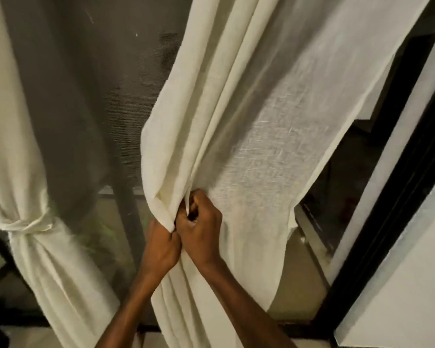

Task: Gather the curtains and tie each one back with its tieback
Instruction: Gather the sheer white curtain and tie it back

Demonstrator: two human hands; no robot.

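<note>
Two curtains hang at our window. On the left, one curtain is tied with its tieback. Our left hand and right hand squeeze the middle curtain; folds hide our fingertips.

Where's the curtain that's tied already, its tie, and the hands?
tied curtain (8,121), head view, upper folds.
tieback (28,226), head view, knotted band.
left hand (162,243), head view, knuckles.
right hand (201,219), head view, back.
</note>
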